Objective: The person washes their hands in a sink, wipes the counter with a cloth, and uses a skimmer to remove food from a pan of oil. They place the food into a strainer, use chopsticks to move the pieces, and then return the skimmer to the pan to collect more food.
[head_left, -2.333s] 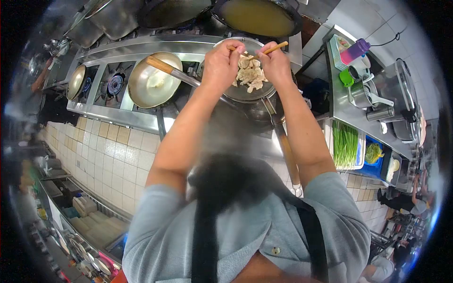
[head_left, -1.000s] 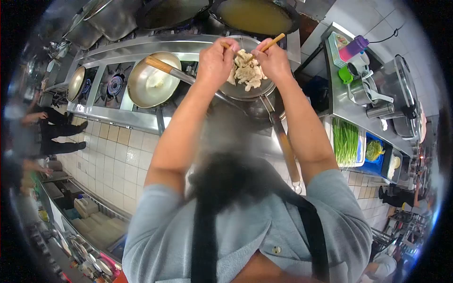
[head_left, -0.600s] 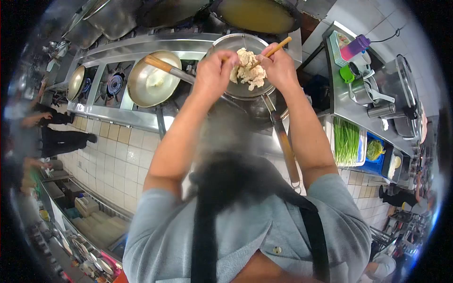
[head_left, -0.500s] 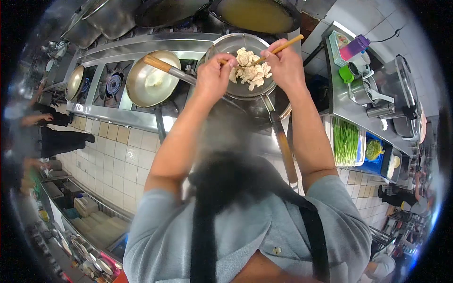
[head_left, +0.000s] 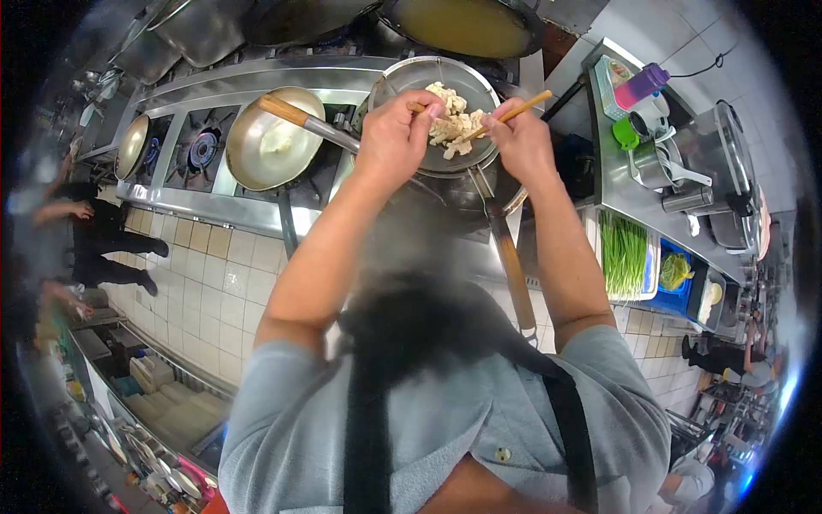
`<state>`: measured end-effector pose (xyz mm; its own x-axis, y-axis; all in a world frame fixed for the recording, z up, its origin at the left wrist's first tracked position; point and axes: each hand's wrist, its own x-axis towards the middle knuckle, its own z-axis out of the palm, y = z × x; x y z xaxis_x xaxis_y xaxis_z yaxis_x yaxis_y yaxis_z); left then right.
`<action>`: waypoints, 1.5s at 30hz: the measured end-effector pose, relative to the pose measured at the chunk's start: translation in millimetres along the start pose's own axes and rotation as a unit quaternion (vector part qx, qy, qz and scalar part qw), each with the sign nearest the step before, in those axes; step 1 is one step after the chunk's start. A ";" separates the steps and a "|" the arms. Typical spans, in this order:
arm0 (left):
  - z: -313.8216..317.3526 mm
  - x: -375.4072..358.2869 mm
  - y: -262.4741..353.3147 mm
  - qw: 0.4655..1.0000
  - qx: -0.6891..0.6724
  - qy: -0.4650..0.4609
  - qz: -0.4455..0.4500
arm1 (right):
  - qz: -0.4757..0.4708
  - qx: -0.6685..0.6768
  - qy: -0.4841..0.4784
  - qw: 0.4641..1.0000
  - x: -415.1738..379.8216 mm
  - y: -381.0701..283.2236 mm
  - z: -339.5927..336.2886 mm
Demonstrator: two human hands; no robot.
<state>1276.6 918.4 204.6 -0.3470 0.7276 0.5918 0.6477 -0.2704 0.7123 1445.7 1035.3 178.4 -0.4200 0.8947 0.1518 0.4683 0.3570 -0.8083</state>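
Observation:
A round mesh strainer (head_left: 390, 79) holds pale, cooked-looking chunks of food (head_left: 454, 111), perhaps chicken. My left hand (head_left: 392, 141) is closed over the strainer's left side, with the end of a light wooden stick (head_left: 417, 107) showing at its fingers. On the right side, my right hand (head_left: 524, 146) pinches a wooden chopstick (head_left: 527, 107), whose lower end reaches into the chunks. The strainer's wooden handle (head_left: 511, 274) points back toward my body. Left of my left hand lies a wooden-handled utensil (head_left: 287, 111) with a metal shaft; its far end is hidden.
A steel pan (head_left: 276, 141) with a little pale liquid sits left on the stove. A wok of yellowish liquid (head_left: 462, 26) stands behind. On the right are a steel counter with containers and a tray of green stalks (head_left: 623, 257). Other people (head_left: 103, 236) stand at far left and far right.
My hands have shifted closer together over the strainer. The right hand and its chopstick have moved lower, and some chunks have been moved about. The person at left has moved their legs.

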 end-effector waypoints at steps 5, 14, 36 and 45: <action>3.6 0.3 -6.3 0.999 -0.003 -0.029 -0.033 | -0.059 0.052 0.043 0.996 10.0 -18.2 -19.9; 5.7 -0.4 -12.0 0.993 0.007 -0.064 -0.101 | -0.077 0.000 0.044 0.996 15.4 -25.4 -18.2; -19.2 -11.5 -4.1 0.998 -0.026 0.033 -0.043 | -0.022 0.038 -0.021 0.999 19.4 -4.8 32.8; -22.2 -13.6 -11.4 0.993 -0.073 0.004 -0.095 | -0.044 0.020 -0.012 0.999 17.0 -20.0 26.9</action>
<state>1258.9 897.6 196.8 -0.4596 0.7689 0.4445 0.4657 -0.2175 0.8578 1408.2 1036.1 181.9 -0.4775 0.8531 0.2106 0.3970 0.4232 -0.8144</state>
